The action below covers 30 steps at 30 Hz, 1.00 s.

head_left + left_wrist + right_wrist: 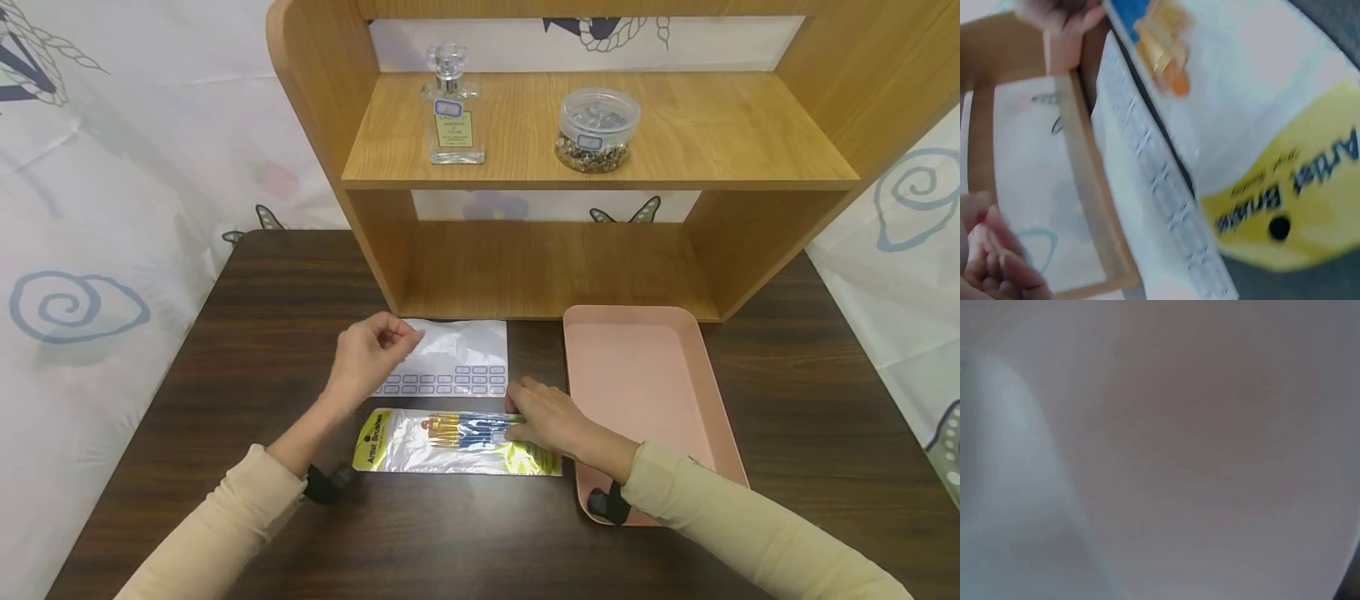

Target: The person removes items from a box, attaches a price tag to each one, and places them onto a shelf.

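Observation:
A clear packet of artist brushes [405, 450] with a yellow end marked "Artist Brushes" lies flat on the dark table. At its right part my right hand [551, 417] grips it, the thumb over the blue brush handles beside a small white label [498, 437]. Behind the packet lies a white sheet of blue-bordered labels [457, 350]. My left hand [375, 346] hovers over that sheet's left side, fingers loosely curled, with nothing visible between them. In the left wrist view the same hand [997, 256] appears apart from the label sheet [1166, 206]. The right wrist view is blurred pink.
A pink tray [637, 358] stands to the right, under my right forearm. Behind is a wooden shelf [517, 171]; its upper board bears a glass perfume bottle [453, 125] and a round clear tub [596, 133] of small metal pieces, both labelled.

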### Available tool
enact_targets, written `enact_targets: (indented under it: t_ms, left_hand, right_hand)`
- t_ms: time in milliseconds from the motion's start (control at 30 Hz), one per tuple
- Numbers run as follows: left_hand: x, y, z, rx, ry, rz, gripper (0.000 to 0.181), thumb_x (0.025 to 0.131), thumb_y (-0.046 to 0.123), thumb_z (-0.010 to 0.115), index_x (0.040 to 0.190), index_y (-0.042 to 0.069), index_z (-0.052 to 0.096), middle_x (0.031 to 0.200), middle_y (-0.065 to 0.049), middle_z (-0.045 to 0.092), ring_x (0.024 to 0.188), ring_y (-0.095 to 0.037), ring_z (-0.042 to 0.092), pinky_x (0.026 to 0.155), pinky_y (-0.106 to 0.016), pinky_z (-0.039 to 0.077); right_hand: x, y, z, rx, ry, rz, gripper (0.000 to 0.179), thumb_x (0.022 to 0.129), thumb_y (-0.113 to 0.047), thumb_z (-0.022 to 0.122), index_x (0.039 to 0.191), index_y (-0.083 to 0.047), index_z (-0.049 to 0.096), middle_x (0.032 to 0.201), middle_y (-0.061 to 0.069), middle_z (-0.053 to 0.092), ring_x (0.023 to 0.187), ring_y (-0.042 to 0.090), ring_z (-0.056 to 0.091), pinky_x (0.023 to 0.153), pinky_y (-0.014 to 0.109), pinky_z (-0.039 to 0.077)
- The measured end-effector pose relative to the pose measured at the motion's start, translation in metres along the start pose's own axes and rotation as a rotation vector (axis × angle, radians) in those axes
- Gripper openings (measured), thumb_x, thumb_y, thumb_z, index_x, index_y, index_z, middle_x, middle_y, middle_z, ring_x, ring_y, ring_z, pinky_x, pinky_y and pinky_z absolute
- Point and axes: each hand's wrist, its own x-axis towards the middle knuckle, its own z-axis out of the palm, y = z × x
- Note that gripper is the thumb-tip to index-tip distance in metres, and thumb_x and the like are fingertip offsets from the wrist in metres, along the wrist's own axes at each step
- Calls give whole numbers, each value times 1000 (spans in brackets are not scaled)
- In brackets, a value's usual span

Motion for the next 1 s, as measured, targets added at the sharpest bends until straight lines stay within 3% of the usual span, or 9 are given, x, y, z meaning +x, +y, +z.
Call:
enact_targets:
  t_ms: [167, 300, 433, 633, 800, 1000]
  left_hand:
    - [14, -2, -16, -185, 289, 17, 19, 84, 14, 71, 93, 0, 63, 77, -3, 60, 62, -4, 49, 53, -11, 38]
    - [29, -3, -25, -321, 396, -20, 32, 84, 11, 69, 109, -4, 56, 89, 3, 54, 74, -2, 52, 64, -11, 41]
    - [42, -3, -28, -369, 407, -56, 43, 84, 8, 68, 122, -4, 49, 106, -4, 53, 92, -10, 54, 77, -15, 45]
    - [55, -4, -26, -418, 353, -74, 54, 85, 10, 68, 133, 3, 44, 132, -9, 50, 119, -20, 53, 98, -32, 44]
    - [59, 4, -24, -473, 308, -47, 56, 85, 4, 66, 136, 1, 43, 135, -15, 51, 124, -25, 51, 101, -37, 42]
    - [58, 18, -25, -429, 303, -33, 51, 86, 0, 63, 134, -4, 45, 131, -21, 54, 120, -29, 54, 98, -34, 44]
  right_hand:
    - [1, 0, -1, -21, 1, 1, 24, 75, -19, 79, 80, -10, 56, 76, 0, 49, 67, 15, 44, 59, 28, 36]
    - [1, 0, -1, -21, -2, 4, 25, 75, -19, 79, 77, -11, 56, 77, 1, 51, 67, 16, 44, 59, 28, 36]
    - [1, -1, -1, -3, -5, 3, 25, 74, -18, 80, 77, -11, 56, 76, 1, 52, 66, 16, 45, 58, 28, 36]
    - [1, -1, -1, 8, -2, -13, 26, 74, -17, 79, 76, -11, 54, 71, -1, 50, 64, 14, 44, 56, 26, 34]
    - [0, -1, -1, -4, -8, -15, 27, 75, -17, 79, 75, -13, 52, 65, -4, 47, 61, 12, 42, 54, 24, 31]
    - [0, -2, -1, -24, 1, -21, 27, 74, -19, 79, 74, -14, 53, 62, -6, 45, 58, 11, 40, 52, 23, 28]
